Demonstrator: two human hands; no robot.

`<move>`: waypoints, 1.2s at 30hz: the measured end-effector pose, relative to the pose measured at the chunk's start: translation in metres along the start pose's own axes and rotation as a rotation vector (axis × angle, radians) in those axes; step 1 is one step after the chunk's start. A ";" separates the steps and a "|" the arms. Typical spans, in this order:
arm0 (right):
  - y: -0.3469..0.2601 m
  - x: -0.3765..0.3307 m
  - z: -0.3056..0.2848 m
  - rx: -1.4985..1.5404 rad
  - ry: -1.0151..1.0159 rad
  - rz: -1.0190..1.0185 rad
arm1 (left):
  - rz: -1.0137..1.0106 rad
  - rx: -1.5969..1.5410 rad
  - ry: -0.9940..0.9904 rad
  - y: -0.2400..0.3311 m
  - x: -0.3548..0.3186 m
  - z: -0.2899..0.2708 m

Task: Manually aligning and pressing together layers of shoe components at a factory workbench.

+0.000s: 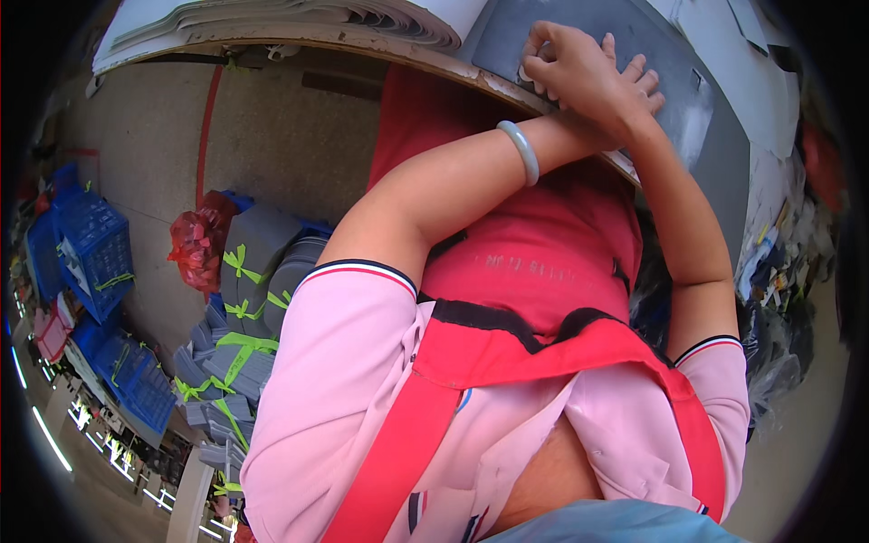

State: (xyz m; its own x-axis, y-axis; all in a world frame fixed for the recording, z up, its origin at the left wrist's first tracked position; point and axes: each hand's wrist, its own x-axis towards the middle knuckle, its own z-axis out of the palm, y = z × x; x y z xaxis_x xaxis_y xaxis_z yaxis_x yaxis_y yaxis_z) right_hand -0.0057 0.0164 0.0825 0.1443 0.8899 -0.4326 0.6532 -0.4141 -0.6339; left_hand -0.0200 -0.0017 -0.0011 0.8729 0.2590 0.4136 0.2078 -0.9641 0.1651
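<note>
A concrete workshop floor (290, 136) lies below a worn tabletop (380, 43) at the top of the view. On the tabletop lies a dark grey sheet (652, 63), beside a stack of pale sheets (299, 16). Both hands rest together on the grey sheet: the left hand (579, 68) lies over the right hand (638, 86), fingers bent, and pinches a small pale piece (525, 72) at the sheet's edge. The left wrist wears a pale green bangle (523, 149). On the floor stand blue crates (90, 244), a red bag (197, 240) and grey bundles tied with green tape (240, 353).
</note>
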 end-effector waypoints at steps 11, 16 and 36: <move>0.032 -0.014 0.009 -0.240 0.279 -0.491 | -0.060 -0.059 -0.070 0.000 0.009 0.001; 0.025 -0.010 0.012 -0.358 0.308 -0.478 | -0.028 -0.050 -0.099 0.001 0.010 -0.005; 0.264 -0.110 -0.127 0.538 0.864 0.298 | -0.047 -0.245 0.139 0.000 0.013 0.009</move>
State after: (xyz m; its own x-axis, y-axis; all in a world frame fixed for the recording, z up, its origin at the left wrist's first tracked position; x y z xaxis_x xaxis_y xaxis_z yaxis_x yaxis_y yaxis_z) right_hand 0.2448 -0.1669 0.0444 0.8619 0.4847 -0.1489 0.1199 -0.4801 -0.8690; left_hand -0.0046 0.0009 -0.0041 0.7923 0.3249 0.5163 0.1188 -0.9123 0.3918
